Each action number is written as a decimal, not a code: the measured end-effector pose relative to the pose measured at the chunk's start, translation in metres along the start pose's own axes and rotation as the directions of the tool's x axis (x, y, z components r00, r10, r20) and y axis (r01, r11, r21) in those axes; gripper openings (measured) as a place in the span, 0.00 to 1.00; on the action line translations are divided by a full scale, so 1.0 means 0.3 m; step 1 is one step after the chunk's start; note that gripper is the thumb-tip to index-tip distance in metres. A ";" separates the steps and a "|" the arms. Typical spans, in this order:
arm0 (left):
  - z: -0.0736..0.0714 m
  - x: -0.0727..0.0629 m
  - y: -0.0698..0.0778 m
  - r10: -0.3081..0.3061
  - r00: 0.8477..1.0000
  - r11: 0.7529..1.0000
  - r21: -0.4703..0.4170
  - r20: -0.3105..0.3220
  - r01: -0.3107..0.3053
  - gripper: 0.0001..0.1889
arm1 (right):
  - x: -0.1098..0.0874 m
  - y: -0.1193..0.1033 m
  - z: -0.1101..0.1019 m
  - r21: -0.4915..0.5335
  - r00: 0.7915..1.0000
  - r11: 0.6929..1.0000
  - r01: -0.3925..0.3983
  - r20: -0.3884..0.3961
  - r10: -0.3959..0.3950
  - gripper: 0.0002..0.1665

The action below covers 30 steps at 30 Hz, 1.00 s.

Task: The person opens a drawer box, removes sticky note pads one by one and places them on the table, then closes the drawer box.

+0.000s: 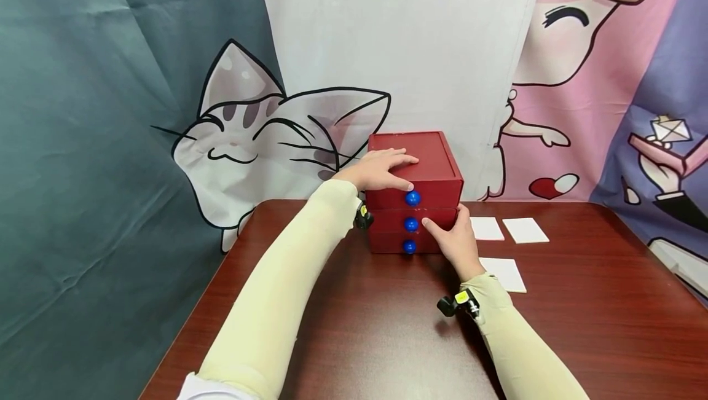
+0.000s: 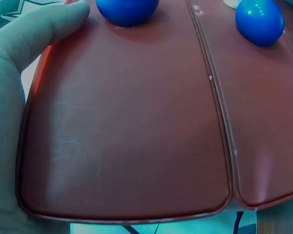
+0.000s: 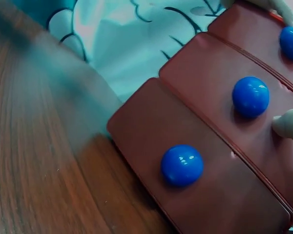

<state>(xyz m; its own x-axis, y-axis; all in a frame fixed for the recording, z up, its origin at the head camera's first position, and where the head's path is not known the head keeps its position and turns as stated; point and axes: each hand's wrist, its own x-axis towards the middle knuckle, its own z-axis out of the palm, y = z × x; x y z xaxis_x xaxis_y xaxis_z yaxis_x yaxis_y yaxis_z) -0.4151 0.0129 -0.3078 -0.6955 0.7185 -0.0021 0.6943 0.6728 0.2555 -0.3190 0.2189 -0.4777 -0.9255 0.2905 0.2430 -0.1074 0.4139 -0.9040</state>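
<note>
A red box of three stacked drawers point(image 1: 434, 151) stands on the table, each drawer front bearing a round blue knob. My left hand point(image 1: 378, 169) lies across the box's top left, fingers stretched over the lid. Its thumb point(image 2: 58, 27) reaches along the upper front edge, close to the top knob point(image 2: 127, 9). At the right front corner, my right hand point(image 1: 460, 243) grips the box, fingers on the side and partly hidden. The right thumb point(image 3: 289, 124) presses the middle drawer's front beside the middle knob point(image 3: 250, 96). Below that is the bottom knob point(image 3: 182, 165). All drawers look closed.
Flat white squares, one point(image 1: 525, 230) behind and another point(image 1: 506, 274) nearer, lie right of the box on the brown wooden table point(image 1: 365, 338). A printed cloth point(image 1: 409, 37) with cartoon figures hangs behind the table. Both wrists carry small black cameras.
</note>
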 end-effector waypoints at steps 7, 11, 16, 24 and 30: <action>-0.009 0.000 0.004 -0.003 1.000 1.000 -0.022 0.002 0.003 0.38 | 0.000 -0.010 0.009 -0.038 1.000 0.999 -0.010 -0.028 0.009 0.54; -0.011 -0.001 0.006 0.001 1.000 1.000 -0.013 0.001 -0.001 0.38 | 0.002 -0.011 0.004 0.013 0.999 1.000 -0.019 -0.028 0.019 0.52; -0.010 -0.002 0.007 0.000 1.000 1.000 -0.005 0.018 0.000 0.39 | 0.001 -0.011 -0.002 0.041 0.999 0.999 -0.036 -0.018 0.036 0.50; -0.013 -0.001 0.004 0.019 1.000 1.000 0.010 0.016 -0.019 0.38 | 0.005 -0.007 -0.008 0.074 0.999 0.997 -0.027 -0.034 0.030 0.44; -0.010 0.000 0.001 0.030 0.999 0.999 0.014 0.009 -0.030 0.37 | 0.006 -0.002 -0.009 0.060 0.999 0.998 -0.032 -0.028 0.034 0.43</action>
<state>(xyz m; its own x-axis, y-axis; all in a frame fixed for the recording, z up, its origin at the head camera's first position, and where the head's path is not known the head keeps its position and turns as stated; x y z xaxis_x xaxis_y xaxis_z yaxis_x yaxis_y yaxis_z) -0.4155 0.0126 -0.3050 -0.6724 0.7402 -0.0034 0.7176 0.6531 0.2419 -0.3196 0.2214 -0.4758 -0.9180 0.3287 0.2218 -0.0992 0.3513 -0.9310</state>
